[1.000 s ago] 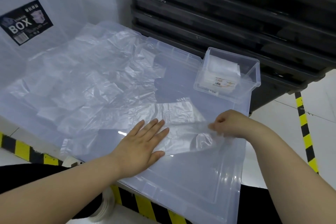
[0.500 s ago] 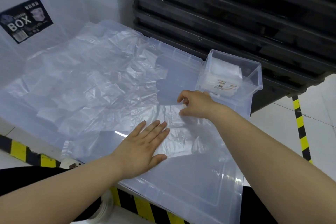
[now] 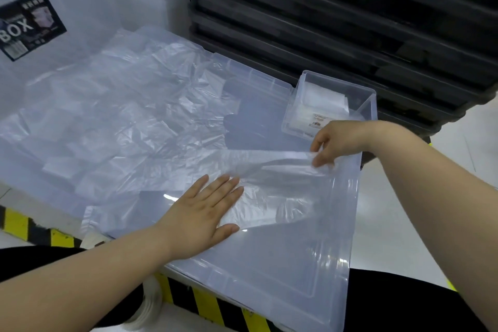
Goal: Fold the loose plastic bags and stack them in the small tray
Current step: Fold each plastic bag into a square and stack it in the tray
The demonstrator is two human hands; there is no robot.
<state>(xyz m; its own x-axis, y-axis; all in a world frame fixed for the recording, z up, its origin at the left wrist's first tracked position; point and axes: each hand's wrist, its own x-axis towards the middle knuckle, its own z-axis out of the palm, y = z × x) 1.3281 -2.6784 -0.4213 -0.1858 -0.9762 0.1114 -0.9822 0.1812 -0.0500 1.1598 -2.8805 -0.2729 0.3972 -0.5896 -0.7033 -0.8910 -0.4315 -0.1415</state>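
Observation:
A clear plastic bag (image 3: pixel 272 191) lies on a translucent bin lid (image 3: pixel 296 264). My left hand (image 3: pixel 207 213) presses flat on the bag's left part, fingers straight. My right hand (image 3: pixel 336 143) pinches the bag's far right edge and holds it lifted off the lid. Several more loose clear bags (image 3: pixel 116 121) are spread over the lid's left and far side. The small clear tray (image 3: pixel 369 105) stands at the lid's far right corner, with folded bags (image 3: pixel 320 100) inside it.
A stack of black crates (image 3: pixel 350 21) rises behind the tray. A large clear box with a black "BOX" label (image 3: pixel 29 27) stands at the back left. Yellow-black hazard tape (image 3: pixel 16 224) marks the floor near the lid's front edge.
My right hand went from the bag's right end to its far edge, then pulled that edge rightward and lifted it. My left hand stayed pressed on the bag.

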